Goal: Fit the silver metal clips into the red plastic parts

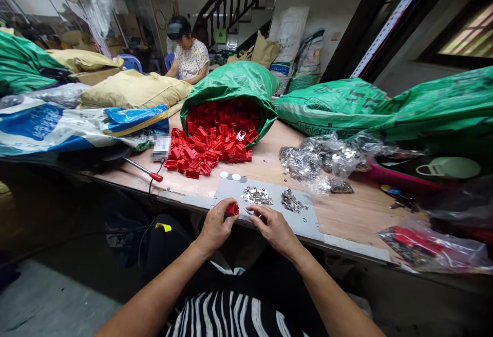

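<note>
Between the thumb and fingers of my left hand (216, 228) is a small red plastic housing (232, 208), held over the table's front edge. Close to its right, my right hand (274, 226) pinches a small thin metal piece (248, 212), its tip pointing toward the housing; the two look apart. Just beyond my hands lies a grey mat (231, 188). On it are a pile of flat shiny metal pieces (257, 195) and a pile of darker small metal parts (292, 201). Past the mat, many red housings (208, 147) spill out of a green woven sack (234, 80).
Clear bags of metal parts (308, 160) lie right of the mat. A pink basin (385, 175) holds a pale green cup (449, 167). A red-tipped lever (144, 170) juts out at left. Across the table sits a person (192, 59). A bag (435, 244) lies at the right edge.
</note>
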`<state>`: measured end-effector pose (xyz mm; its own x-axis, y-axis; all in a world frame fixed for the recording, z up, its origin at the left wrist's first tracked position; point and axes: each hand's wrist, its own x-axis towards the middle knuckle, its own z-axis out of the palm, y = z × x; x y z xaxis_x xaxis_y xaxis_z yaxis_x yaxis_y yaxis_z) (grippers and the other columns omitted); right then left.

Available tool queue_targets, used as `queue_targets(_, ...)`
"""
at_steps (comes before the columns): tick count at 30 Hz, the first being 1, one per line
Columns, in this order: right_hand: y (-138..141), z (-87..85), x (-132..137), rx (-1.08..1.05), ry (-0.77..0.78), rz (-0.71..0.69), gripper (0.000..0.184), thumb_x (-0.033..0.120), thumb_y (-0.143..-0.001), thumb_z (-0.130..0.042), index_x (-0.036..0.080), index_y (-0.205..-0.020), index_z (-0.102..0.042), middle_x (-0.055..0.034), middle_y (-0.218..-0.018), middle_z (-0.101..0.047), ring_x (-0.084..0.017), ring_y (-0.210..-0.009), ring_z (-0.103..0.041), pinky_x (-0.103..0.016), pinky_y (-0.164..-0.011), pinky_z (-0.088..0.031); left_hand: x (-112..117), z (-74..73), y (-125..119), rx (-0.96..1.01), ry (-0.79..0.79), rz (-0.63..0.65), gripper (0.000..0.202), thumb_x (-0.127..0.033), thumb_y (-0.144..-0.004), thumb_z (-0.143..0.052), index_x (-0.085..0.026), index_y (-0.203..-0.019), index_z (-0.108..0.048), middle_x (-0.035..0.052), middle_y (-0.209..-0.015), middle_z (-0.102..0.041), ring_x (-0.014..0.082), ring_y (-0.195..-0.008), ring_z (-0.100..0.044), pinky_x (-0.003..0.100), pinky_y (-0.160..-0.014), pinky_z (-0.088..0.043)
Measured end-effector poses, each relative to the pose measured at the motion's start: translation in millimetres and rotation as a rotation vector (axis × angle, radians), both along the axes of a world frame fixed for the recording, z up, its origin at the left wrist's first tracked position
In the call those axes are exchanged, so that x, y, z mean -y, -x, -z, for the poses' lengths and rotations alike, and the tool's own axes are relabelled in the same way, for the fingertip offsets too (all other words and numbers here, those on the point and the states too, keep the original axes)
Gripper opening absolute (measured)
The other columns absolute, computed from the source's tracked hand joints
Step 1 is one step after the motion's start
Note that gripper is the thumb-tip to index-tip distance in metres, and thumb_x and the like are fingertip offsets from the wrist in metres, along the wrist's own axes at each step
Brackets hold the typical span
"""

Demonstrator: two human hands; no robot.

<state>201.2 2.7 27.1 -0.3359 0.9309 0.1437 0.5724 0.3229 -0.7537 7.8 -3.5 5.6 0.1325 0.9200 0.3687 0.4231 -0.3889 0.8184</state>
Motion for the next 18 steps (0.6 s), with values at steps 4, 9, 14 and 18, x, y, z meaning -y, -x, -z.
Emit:
queue_targets(4,6.0,2.4,1.5,0.054,-0.047,0.000,0.015,0.021,-0.085,-0.055,0.022,-0.096,-0.065,-0.0025,-0.086,-0.069,-0.017,-0.079,-0.062,-0.029,-0.076,-0.047,-10.8,4.6,3.3,-0.040,0.023,0.089,0.036,-0.010,-0.077,-0.058,-0.022,-0.111,-0.058,0.0045,-0.107,-0.067,0.0195,-0.099,-0.063,0.041,-0.102,-0.042)
queue_targets(9,8.8,5.0,-3.8,0.081,-0.114,-0.032,0.015,0.017,-0.085,-0.055,0.022,-0.091,-0.068,-0.0036,-0.088,-0.069,-0.017,-0.081,-0.063,-0.029,-0.076,-0.048,-16.7,6.2,5.2,-0.048,0.039,0.138,0.037,-0.012,-0.078,-0.058,-0.022,-0.114,-0.058,0.0040,-0.110,-0.067,0.0190,-0.102,-0.062,0.046,-0.112,-0.030)
queue_targets(14,8.5,4.9,-7.3,0.089,-0.123,-0.044,0.014,0.018,-0.085,-0.056,0.022,-0.090,-0.069,-0.0038,-0.087,-0.069,-0.017,-0.081,-0.063,-0.029,-0.076,-0.049,-16.5,7.0,6.0,-0.025,0.072,0.146,0.038,-0.013,-0.078,-0.058,-0.023,-0.115,-0.058,0.0044,-0.110,-0.067,0.0189,-0.100,-0.063,0.041,-0.104,-0.041)
queue_targets(18,8.7,6.6,-7.3,0.100,-0.124,-0.059,0.015,0.017,-0.085,-0.056,0.023,-0.090,-0.069,-0.0033,-0.087,-0.069,-0.017,-0.082,-0.063,-0.029,-0.076,-0.049,-16.8,7.8,7.5,-0.017,0.099,0.139,0.038,-0.014,-0.078,-0.060,-0.023,-0.115,-0.058,0.0044,-0.112,-0.066,0.0188,-0.101,-0.062,0.035,-0.094,-0.047)
